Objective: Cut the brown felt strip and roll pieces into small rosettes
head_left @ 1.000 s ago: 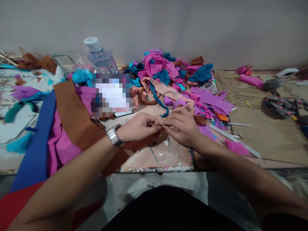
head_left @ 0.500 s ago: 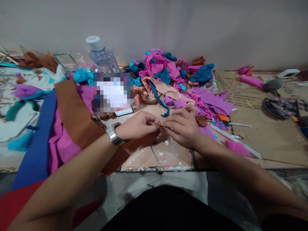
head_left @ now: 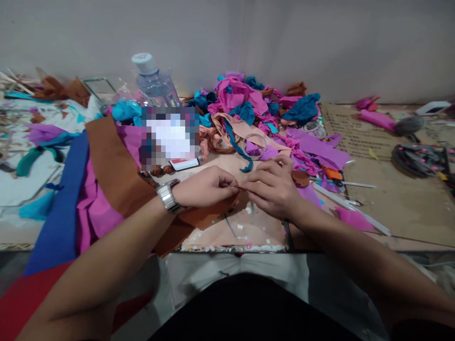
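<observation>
Both of my hands meet over the middle of the table, fingertips nearly touching. My left hand (head_left: 213,187), with a metal watch (head_left: 169,196) on its wrist, is closed in a pinch on the edge of brown crepe paper (head_left: 113,173). The fingers of my right hand (head_left: 273,187) pinch the same edge from the other side. The exact spot between the fingertips is small and partly hidden. Brown paper runs from the left, under my left wrist, to the fingers. Just beyond the hands lie a twisted teal paper strip (head_left: 232,137) and a clear tape ring (head_left: 265,147).
A clear bottle (head_left: 158,87) stands behind a blurred phone screen (head_left: 170,137). Crumpled coloured paper (head_left: 241,94) is heaped against the wall. Blue paper (head_left: 59,203) hangs over the front edge at left. White sticks (head_left: 355,210) and cardboard (head_left: 362,156) lie at right.
The table's contents sit slightly further right in view. My hands keep their pinch on the brown paper, with only tiny finger movement.
</observation>
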Demonstrator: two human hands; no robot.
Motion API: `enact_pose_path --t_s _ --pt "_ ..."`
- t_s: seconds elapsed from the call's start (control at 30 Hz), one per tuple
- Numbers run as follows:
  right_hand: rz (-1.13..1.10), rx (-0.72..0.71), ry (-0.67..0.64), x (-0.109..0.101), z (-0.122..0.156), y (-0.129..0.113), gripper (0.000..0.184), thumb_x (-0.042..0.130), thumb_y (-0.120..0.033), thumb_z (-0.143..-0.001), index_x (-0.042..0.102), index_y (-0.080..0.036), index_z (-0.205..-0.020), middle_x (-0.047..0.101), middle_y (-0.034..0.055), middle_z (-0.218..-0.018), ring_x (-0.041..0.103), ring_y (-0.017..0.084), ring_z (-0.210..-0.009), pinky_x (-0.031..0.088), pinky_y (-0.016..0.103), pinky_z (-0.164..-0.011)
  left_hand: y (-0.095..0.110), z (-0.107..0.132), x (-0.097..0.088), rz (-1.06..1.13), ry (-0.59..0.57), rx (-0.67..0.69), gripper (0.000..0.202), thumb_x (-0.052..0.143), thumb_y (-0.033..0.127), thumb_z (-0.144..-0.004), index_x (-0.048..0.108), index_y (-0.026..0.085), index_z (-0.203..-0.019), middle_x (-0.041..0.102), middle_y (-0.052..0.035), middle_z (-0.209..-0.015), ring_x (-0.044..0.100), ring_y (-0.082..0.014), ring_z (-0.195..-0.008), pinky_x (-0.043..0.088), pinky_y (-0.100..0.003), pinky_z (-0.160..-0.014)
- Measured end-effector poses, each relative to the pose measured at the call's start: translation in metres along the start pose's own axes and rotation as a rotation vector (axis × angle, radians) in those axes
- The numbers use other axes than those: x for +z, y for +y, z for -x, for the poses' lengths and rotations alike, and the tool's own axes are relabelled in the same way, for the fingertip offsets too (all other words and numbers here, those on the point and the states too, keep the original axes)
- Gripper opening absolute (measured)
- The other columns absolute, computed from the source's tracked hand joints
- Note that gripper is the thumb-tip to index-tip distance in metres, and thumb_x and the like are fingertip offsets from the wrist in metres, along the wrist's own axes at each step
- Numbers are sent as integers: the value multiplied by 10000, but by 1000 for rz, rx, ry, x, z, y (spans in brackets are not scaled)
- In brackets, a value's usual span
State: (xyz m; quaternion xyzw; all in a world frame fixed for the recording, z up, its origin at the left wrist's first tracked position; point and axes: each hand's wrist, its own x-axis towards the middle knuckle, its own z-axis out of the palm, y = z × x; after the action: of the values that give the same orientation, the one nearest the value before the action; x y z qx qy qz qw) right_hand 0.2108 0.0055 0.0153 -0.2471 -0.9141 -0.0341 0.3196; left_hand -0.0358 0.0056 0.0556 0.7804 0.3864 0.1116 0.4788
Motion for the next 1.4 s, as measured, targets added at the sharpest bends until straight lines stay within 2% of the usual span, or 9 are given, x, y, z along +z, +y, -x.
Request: enact_pose_path --t_s 0.1,0.27,0.33,0.43,0.53,0.63,0.87,1.03,1.4 --pt "-5 -6 -15 -1 0 0 200 707 -250 -944 734 -298 -1136 787 -14 -1022 599 238 -1055 296 509 -983 1 0 -1 39 -3 7 283 556 319 -978 719 144 -825 751 5 -792 634 -110 -693 451 -206 -677" --pt "-9 -17 11 -2 1 0 259 710 -235 -942 722 -313 -1189 782 -18 -1016 600 240 -1058 284 516 -988 -2 0 -1 259 -60 16 288 530 327 -995 715 145 -869 781 -26 -882 714 -151 -818 519 -234 -809" --pt "-7 -21 -4 -3 1 0 259 702 -234 -944 724 -329 -1185 781 -24 -1010 603 241 -1060 274 527 -996 -4 -1 0 212 -15 20 324 546 375 -994 724 138 -862 744 -19 -824 660 -133 -743 498 -228 -741" --pt "-9 -5 -20 -3 1 -1 230 699 -239 -945 734 -340 -1148 787 -31 -1015 609 245 -1067 272 537 -1005 -7 -3 0 87 67 22 403 562 462 -986 729 129 -834 597 18 -659 461 -89 -587 363 -213 -561" --pt "-34 52 7 -2 -1 -2 144 707 -256 -941 748 -312 -1068 797 -23 -1015 614 245 -1059 296 529 -1003 -9 -3 1 95 66 29 410 562 482 -984 726 131 -851 525 33 -629 373 -81 -568 296 -211 -526" --pt "-56 106 -3 -2 -3 -4 74 703 -285 -946 756 -295 -997 798 -7 -991 624 249 -1053 302 522 -998 -7 -3 1 105 67 24 378 576 460 -979 734 131 -879 553 27 -662 386 -83 -590 306 -208 -543" --pt "-40 98 13 -4 -8 -8 48 697 -274 -951 744 -277 -945 795 -17 -941 628 239 -1035 277 507 -983 -5 -4 3 87 78 52 376 569 447 -981 735 127 -876 604 11 -695 442 -96 -630 347 -209 -582" --pt "-73 146 -23 -1 -8 -7 67 688 -278 -949 748 -266 -923 782 -2 -931 616 241 -1046 275 497 -985 -4 -4 3 45 102 63 330 574 389 -973 717 127 -833 634 12 -717 494 -102 -667 389 -211 -645" --pt "-232 257 -108 2 -9 -6 100 663 -266 -954 726 -235 -884 769 12 -919 600 228 -1025 296 460 -952 -1 -1 7 -154 144 92 343 528 381 -999 713 148 -827 603 14 -667 485 -111 -626 348 -227 -615"
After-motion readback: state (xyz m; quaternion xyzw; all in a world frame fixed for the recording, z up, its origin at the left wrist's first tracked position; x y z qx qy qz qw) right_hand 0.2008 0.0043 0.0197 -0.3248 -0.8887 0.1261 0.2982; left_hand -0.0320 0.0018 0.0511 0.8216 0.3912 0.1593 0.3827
